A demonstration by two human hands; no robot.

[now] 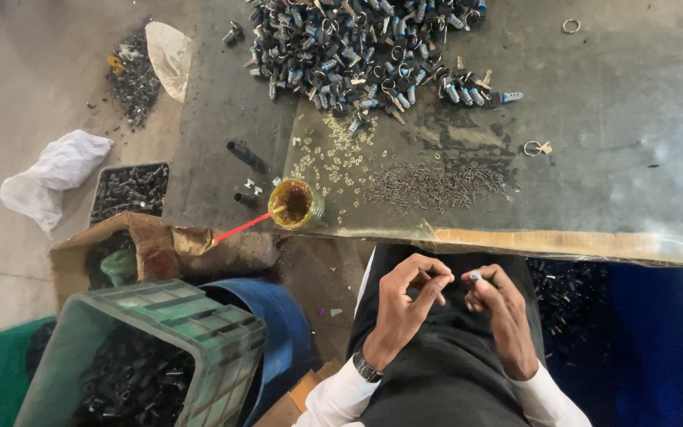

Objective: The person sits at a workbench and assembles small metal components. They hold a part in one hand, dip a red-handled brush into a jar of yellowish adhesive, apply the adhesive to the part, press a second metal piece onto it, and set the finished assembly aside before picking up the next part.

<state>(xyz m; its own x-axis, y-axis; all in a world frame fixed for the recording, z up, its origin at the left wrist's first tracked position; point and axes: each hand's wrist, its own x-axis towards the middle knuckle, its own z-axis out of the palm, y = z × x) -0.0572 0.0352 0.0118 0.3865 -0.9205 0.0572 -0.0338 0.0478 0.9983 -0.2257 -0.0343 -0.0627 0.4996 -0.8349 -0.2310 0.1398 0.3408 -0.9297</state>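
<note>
Where grease fills it, small jar (296,203) with red stick (243,228)

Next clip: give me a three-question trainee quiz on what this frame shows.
1. True or false: the right hand pinches a small cylinder in its fingertips.
2. The red stick rests in: A) the green crate B) the jar C) the blue bin
3. Fill in: the left hand has a ____ at its wrist.

Key: 1 true; 2 B; 3 watch
</note>
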